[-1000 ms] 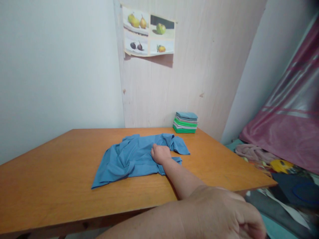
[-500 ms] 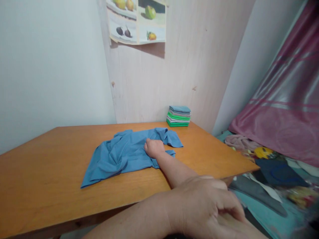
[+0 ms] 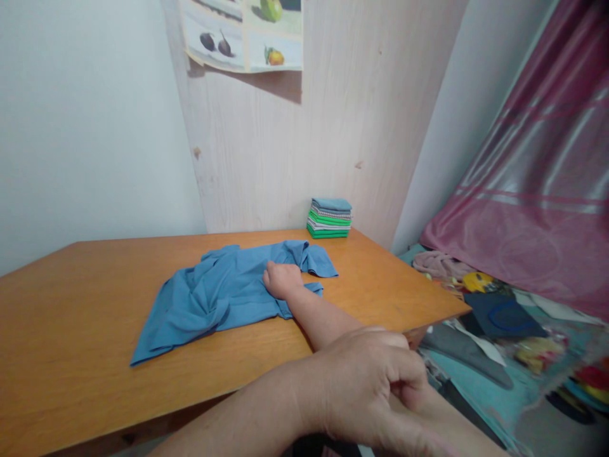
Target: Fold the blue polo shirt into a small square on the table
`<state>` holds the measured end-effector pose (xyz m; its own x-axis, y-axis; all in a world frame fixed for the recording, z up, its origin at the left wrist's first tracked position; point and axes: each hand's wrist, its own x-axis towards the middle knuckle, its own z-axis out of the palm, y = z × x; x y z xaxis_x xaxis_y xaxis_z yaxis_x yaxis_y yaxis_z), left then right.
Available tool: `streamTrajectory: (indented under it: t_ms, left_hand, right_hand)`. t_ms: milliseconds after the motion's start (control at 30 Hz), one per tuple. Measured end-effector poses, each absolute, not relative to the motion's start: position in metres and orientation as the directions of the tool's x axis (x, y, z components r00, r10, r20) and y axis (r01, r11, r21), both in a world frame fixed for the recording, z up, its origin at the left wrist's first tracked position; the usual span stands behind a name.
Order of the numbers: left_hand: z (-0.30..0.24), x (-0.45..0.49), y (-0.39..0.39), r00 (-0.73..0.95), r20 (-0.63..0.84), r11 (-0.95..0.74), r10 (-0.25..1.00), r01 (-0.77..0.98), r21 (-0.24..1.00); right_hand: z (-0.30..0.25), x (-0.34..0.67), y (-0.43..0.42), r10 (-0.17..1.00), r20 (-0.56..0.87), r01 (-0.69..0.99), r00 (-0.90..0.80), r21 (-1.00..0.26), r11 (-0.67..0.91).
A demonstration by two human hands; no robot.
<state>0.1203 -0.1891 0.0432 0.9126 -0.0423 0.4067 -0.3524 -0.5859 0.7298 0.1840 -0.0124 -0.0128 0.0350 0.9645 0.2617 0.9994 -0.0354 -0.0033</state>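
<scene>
A crumpled blue shirt (image 3: 214, 298) lies on the orange wooden table (image 3: 71, 330). My right hand (image 3: 280, 279) rests on the shirt's right part as a closed fist, the fingers curled into the cloth. Its forearm runs back toward me across the table's front edge. My left hand (image 3: 371, 387) is close to the camera at the bottom. Its fingers are bent and pressed against my right forearm; I cannot see anything else in them.
A small stack of folded cloths (image 3: 330, 219), green, grey and blue, stands at the table's far right corner by the wooden wall panel. Right of the table, a heap of clothes (image 3: 495, 317) lies low under a pink curtain (image 3: 537, 216).
My left hand's fingers have curled in against my right forearm. The view has swung to the right. My right fist has stayed on the shirt.
</scene>
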Motion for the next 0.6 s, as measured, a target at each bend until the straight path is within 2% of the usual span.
streamTrajectory:
  t_ms: [167,367,600]
  left_hand:
    - [0.05,0.119,-0.188,0.919,0.394,-0.534,0.034,-0.316,0.784]
    - [0.05,0.127,-0.192,0.917,0.388,-0.664,-0.088,-0.344,0.663]
    - [0.034,0.125,-0.186,0.89,0.452,-0.698,0.056,-0.289,0.656]
  right_hand:
    - [-0.014,0.183,-0.012,0.963,0.266,0.999,0.043,-0.005,-0.044]
    - [-0.015,0.183,-0.014,0.957,0.287,0.999,0.043,-0.016,-0.04]
    - [-0.014,0.183,-0.014,0.958,0.284,0.999,0.043,-0.041,-0.033]
